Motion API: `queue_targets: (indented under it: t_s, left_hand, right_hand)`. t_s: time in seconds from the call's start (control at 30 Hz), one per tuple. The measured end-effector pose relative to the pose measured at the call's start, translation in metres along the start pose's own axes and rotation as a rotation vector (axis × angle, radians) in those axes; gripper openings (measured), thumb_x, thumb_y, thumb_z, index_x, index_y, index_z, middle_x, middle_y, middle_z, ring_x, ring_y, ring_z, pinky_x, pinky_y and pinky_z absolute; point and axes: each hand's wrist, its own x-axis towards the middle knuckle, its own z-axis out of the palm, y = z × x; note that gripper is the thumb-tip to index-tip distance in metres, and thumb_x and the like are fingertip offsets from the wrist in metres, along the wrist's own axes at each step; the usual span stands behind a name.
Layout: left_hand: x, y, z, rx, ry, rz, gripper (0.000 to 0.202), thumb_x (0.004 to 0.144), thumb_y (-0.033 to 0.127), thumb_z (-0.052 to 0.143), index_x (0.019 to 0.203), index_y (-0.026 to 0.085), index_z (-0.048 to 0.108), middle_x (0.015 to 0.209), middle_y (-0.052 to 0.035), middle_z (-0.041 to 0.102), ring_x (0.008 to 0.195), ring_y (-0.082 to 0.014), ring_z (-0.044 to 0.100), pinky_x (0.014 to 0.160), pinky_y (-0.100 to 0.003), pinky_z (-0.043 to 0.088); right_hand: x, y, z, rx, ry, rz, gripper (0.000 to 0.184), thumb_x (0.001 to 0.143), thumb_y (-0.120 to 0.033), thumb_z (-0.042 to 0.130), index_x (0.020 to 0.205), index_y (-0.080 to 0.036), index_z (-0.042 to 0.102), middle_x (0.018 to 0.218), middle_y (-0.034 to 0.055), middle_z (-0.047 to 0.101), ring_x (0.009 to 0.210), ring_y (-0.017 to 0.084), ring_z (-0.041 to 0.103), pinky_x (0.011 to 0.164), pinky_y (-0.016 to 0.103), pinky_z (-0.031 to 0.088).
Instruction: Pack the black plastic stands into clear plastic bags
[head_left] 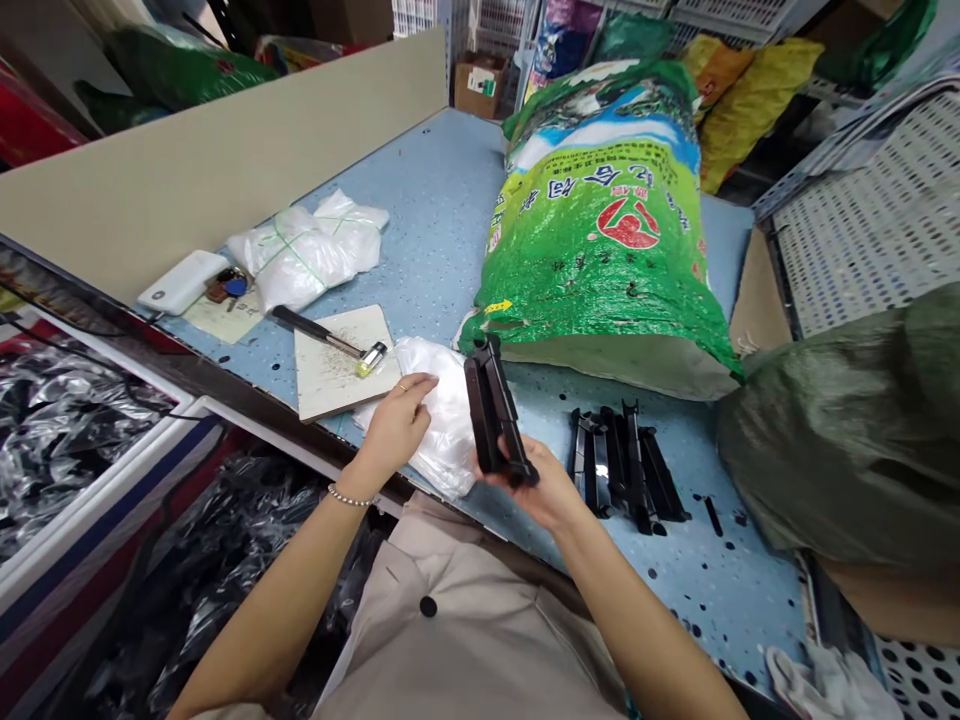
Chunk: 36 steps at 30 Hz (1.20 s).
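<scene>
The right hand (529, 485) was curled shut around the lower end of a black moulded plastic part (489, 405), which rose above the fingers, slightly tilted, with its end held against the palm. The left hand (397, 425), fingers loosely open, lay on a clear plastic bag (446, 420) just beside that part. More black parts (626, 465) lay grouped to the right on the speckled blue workbench (442, 200), near a green woven sack (600, 230). Beyond the bag, a white board (337, 385) carried a small hammer (315, 330).
</scene>
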Motion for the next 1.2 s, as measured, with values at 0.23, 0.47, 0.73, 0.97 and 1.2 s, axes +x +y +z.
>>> queue_targets:
  t_s: [0.23, 0.47, 0.73, 0.97, 1.2]
  left_hand:
    - [-0.017, 0.021, -0.004, -0.033, -0.137, 0.102, 0.07, 0.078, 0.002, 0.041, 0.145, 0.018, 0.036, 0.147, -0.0147, 0.039, 0.12, -0.0227, 0.055, 0.101, -0.037, 0.048]
    - [-0.051, 0.049, -0.02, -0.046, -0.27, 0.273, 0.08, 0.079, -0.002, 0.038, 0.151, 0.029, 0.021, 0.153, -0.0078, 0.034, 0.136, -0.0204, 0.041, 0.112, -0.035, 0.038]
    - [-0.053, 0.05, -0.029, -0.054, -0.196, 0.336, 0.083, 0.081, -0.002, 0.037, 0.153, 0.028, 0.01, 0.158, -0.0088, 0.024, 0.143, -0.023, 0.03, 0.116, -0.04, 0.033]
    - [-0.086, 0.08, -0.042, 0.021, -0.393, 0.272, 0.064, 0.085, 0.014, 0.047, 0.146, 0.027, 0.035, 0.147, -0.0102, 0.045, 0.125, -0.0247, 0.054, 0.101, -0.038, 0.05]
    - [-0.149, -0.025, -0.145, 0.281, -0.397, -0.449, 0.017, 0.069, 0.039, 0.056, 0.077, 0.039, 0.071, 0.083, 0.0098, 0.076, 0.083, -0.0255, 0.072, 0.079, -0.036, 0.056]
  right_hand:
    - [0.001, 0.014, -0.006, 0.321, -0.093, 0.348, 0.011, 0.087, -0.019, 0.062, 0.09, -0.009, 0.064, 0.072, 0.0068, 0.068, 0.052, 0.008, 0.06, 0.042, 0.012, 0.05]
    - [-0.006, 0.02, 0.008, 0.16, -0.128, 0.175, 0.017, 0.081, -0.027, 0.07, 0.083, -0.011, 0.064, 0.063, 0.0017, 0.063, 0.044, 0.006, 0.052, 0.034, 0.011, 0.041]
    - [-0.018, 0.031, 0.013, 0.25, -0.218, 0.159, 0.033, 0.08, -0.043, 0.067, 0.095, -0.013, 0.065, 0.067, -0.0016, 0.056, 0.044, 0.003, 0.035, 0.034, 0.01, 0.034]
    - [-0.031, 0.024, 0.043, -0.619, -0.044, -0.329, 0.024, 0.087, -0.033, 0.058, 0.105, -0.019, 0.066, 0.091, 0.0026, 0.067, 0.079, 0.014, 0.059, 0.071, 0.025, 0.05]
    - [-0.064, -0.046, -0.008, -1.563, 0.201, -0.22, 0.03, 0.094, -0.036, 0.049, 0.117, -0.022, 0.063, 0.11, 0.0096, 0.067, 0.09, 0.021, 0.065, 0.075, 0.031, 0.047]
